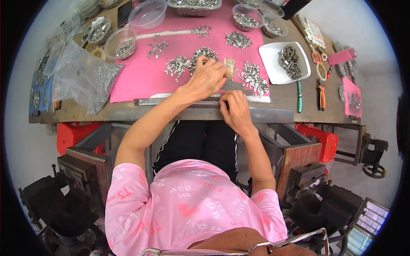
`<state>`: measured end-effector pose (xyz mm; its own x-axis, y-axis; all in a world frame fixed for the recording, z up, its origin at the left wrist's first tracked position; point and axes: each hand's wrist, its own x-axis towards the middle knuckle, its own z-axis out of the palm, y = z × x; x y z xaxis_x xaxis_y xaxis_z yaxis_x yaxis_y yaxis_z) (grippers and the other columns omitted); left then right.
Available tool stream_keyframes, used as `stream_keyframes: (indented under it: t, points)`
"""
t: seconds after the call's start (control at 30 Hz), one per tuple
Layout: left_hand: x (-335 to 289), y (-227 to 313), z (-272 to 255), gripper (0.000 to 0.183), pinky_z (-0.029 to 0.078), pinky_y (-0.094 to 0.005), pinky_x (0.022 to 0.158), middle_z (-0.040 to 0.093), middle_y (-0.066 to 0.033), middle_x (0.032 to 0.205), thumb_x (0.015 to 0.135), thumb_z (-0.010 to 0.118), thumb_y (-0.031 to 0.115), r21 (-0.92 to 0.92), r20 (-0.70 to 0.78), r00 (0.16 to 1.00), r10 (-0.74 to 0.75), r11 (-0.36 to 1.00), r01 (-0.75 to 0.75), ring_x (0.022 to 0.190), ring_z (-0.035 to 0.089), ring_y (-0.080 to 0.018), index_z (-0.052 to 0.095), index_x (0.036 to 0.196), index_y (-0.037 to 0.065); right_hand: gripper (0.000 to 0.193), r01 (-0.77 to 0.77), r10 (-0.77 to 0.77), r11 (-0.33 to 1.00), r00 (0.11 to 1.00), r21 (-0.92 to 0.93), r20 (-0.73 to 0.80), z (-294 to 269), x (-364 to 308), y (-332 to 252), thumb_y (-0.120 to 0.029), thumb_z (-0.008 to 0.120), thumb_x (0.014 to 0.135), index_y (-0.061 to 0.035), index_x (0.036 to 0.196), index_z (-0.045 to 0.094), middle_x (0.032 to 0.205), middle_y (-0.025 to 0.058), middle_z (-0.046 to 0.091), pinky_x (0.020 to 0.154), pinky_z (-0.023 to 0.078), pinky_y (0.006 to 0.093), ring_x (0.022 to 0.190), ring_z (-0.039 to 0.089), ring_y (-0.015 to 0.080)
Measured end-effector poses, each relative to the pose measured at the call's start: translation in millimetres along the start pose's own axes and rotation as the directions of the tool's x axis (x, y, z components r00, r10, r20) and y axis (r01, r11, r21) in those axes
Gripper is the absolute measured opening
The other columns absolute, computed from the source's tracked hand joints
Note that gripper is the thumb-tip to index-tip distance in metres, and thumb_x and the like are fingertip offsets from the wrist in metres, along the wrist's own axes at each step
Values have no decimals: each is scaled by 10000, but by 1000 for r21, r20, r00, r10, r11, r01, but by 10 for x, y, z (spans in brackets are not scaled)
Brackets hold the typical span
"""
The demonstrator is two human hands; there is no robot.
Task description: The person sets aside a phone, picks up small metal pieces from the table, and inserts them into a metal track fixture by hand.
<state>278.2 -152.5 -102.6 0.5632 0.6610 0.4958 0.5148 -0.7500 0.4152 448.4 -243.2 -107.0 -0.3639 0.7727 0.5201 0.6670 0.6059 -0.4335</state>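
I log: left hand [208, 77], fingers bunched by metal chips [204, 53]; right hand [237, 110], curled at metal rail [158, 101], table [282, 94] front edge; grips unclear. Step, seemingly: picking; next needs fine pinch.

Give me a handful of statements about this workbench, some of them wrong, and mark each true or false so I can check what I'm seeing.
1. The left hand is at a pile of small metal pieces on the pink mat. True.
2. The right hand is inside the white tray. False: it is at the mat's near edge, and the tray lies beyond it to the right.
3. The orange-handled pliers lie to the right of the mat. True.
4. The clear plastic bag contains nothing. False: small metal pieces fill its right-hand part.
5. The white tray holds metal pieces. True.
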Motion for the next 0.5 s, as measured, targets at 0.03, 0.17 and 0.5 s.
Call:
stream_keyframes:
  t: [0.03,0.17,0.5]
  points:
    - [-52,25,-53,75,333,-464,976,608,-36,876,866,701,106,-9,-34,999,-18,1000,17,906,568,-226,658,924,87,201,-1,1,1000,1000,1,1,4,-1,-8,40,697,784,-25,930,575,953,110,579,771,428,408,870,556,298]
    - [-307,124,-172,89,336,-444,965,601,-36,870,872,697,103,-69,-71,996,-53,996,48,881,569,-228,645,942,87,208,26,-26,1000,1000,-14,-8,-34,11,-37,51,708,779,-19,941,597,970,107,614,773,448,402,876,578,301]
    - [-593,322,-131,135,383,-431,947,626,-51,910,828,734,102,-141,-31,995,-97,986,92,906,587,-245,650,928,69,137,-153,156,988,972,28,-174,-161,29,271,37,708,827,-22,941,658,896,111,649,778,467,410,863,617,303]
